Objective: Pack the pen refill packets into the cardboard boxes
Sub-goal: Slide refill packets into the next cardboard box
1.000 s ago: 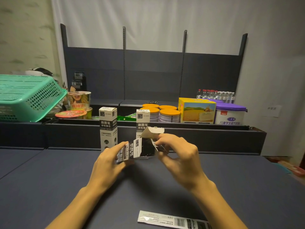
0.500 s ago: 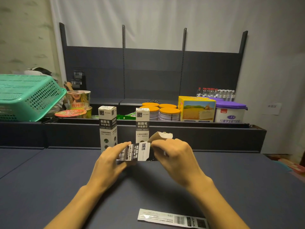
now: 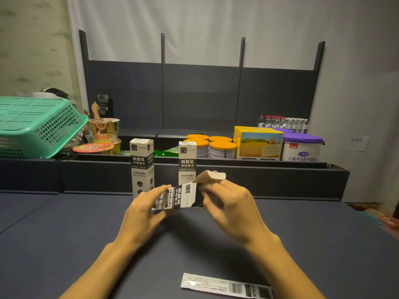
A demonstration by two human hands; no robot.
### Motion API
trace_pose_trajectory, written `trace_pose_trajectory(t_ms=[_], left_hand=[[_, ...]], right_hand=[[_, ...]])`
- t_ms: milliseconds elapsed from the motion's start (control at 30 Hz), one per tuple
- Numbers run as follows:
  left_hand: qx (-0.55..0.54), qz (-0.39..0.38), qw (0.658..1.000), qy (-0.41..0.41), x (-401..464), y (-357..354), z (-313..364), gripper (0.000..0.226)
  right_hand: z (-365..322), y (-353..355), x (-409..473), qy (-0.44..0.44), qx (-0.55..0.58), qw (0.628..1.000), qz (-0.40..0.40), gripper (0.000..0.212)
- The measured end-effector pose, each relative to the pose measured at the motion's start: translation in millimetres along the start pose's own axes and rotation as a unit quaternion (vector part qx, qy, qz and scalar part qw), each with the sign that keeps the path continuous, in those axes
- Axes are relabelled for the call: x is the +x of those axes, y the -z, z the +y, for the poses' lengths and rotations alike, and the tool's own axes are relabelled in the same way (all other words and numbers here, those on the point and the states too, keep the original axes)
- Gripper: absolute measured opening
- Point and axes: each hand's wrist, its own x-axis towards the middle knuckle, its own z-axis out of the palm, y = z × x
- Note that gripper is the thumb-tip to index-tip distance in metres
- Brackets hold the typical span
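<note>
I see my left hand (image 3: 144, 210) and right hand (image 3: 232, 205) closed around 1 cardboard box (image 3: 182, 196) held sideways above the surface (image 3: 64, 244), flap open. 2 upright boxes (image 3: 141, 165) stand behind; 1 refill packet (image 3: 224, 287) lies near me.

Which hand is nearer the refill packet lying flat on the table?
Right. The right hand is above the refill packet, its forearm passing beside it; the left hand is farther left.
</note>
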Motion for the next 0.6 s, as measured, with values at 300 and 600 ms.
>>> trace_pose_trajectory(t_ms=[300,600], left_hand=[[-0.003,0.005,1.0,-0.005,0.4,0.3,0.0,0.062],[-0.011,-0.008,1.0,-0.019,-0.3,-0.3,-0.8,0.062]], right_hand=[[-4.1,2.4,1.5,-0.017,0.016,1.0,-0.008,0.024],[-8.5,6.4,0.9,-0.056,0.007,0.991,-0.12,0.042]])
